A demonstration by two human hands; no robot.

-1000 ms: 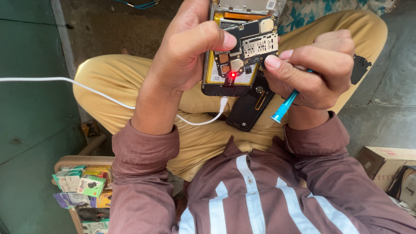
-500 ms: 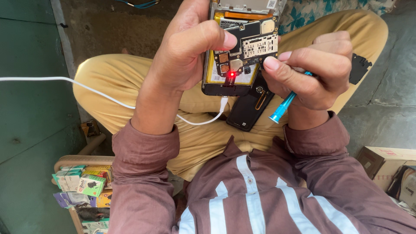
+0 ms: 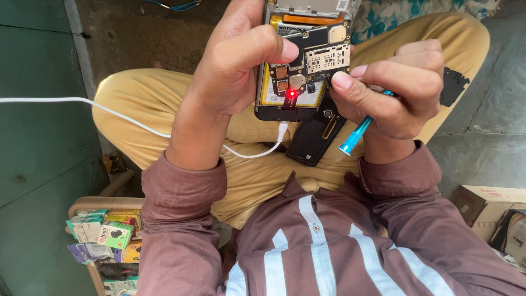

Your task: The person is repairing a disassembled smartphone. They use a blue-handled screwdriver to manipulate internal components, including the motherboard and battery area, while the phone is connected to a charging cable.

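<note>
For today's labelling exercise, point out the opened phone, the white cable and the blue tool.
opened phone (image 3: 307,60), head view, on its bare circuit board.
white cable (image 3: 109,112), head view, on its run across the knee.
blue tool (image 3: 353,137), head view, on its handle.

Blue screwdriver (image 3: 356,133), white cable (image 3: 109,112), mustard trousers (image 3: 159,104)

Maroon shirt (image 3: 307,257) with pale stripes, buttoned cuffs, mustard-yellow trousers (image 3: 164,109)

phone (image 3: 307,60) top cut off, screwdriver (image 3: 359,131) tip hidden
</note>
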